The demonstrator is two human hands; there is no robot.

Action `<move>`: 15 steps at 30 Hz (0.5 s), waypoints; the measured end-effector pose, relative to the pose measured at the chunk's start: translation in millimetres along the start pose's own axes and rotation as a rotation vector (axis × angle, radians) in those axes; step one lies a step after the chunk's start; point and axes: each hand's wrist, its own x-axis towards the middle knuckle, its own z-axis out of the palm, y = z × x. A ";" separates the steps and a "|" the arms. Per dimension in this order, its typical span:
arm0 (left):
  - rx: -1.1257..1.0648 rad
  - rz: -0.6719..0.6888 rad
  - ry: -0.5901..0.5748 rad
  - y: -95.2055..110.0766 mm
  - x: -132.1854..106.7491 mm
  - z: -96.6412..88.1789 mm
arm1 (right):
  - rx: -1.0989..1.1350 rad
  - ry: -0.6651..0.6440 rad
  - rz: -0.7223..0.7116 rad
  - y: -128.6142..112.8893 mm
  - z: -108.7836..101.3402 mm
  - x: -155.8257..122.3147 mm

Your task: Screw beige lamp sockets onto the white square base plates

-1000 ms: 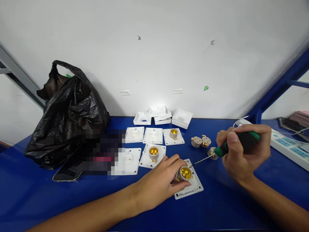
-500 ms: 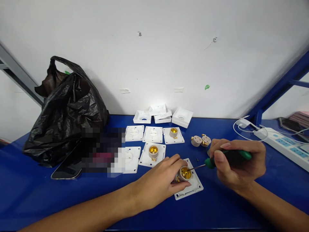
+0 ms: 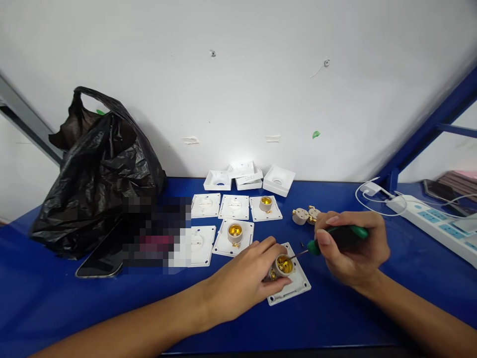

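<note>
My left hand [image 3: 257,271] grips a round lamp socket [image 3: 284,264] with a brass-coloured inside, thumb and fingers around its side. The socket sits on a square white base plate [image 3: 298,286] lying on the blue table. In my right hand [image 3: 354,248] is a screwdriver [image 3: 315,247] with a green and black handle, closed in the fingers. Its shaft slants down to the left, and the tip is inside the socket. A tiny dark screw [image 3: 302,244] lies just beyond the plate. Two loose sockets [image 3: 300,216] rest behind my right hand, one partly hidden by it.
Several white plates [image 3: 233,207] lie left of centre, two bearing sockets [image 3: 235,232]. White square covers [image 3: 278,180] are piled by the wall. A black plastic bag [image 3: 100,169] and a phone [image 3: 100,263] are at left. A power strip [image 3: 436,217] with white cables lies at right.
My right hand and the screwdriver have shifted left, closer to the socket, with the tip still inside. The left hand keeps its hold. The whole view has moved slightly.
</note>
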 end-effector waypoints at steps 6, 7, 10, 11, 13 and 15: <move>0.050 0.011 0.009 -1.0 0.7 1.2 | -0.004 0.026 -0.013 -1.3 -3.2 0.0; 0.056 0.013 0.008 -1.2 0.7 1.5 | 0.004 0.024 -0.020 -1.8 -3.6 -0.3; 0.060 0.023 0.023 -1.8 0.5 1.8 | 0.035 -0.003 -0.041 -3.5 -3.7 0.0; 0.056 0.024 0.026 -1.8 0.5 1.7 | 0.039 -0.011 -0.049 -4.0 -3.4 0.4; 0.038 0.021 0.022 -1.3 0.5 1.1 | 0.041 -0.028 -0.063 -4.7 -2.4 1.5; 0.020 0.011 0.007 -0.2 0.8 0.1 | 0.046 -0.039 -0.064 -4.5 -1.4 2.1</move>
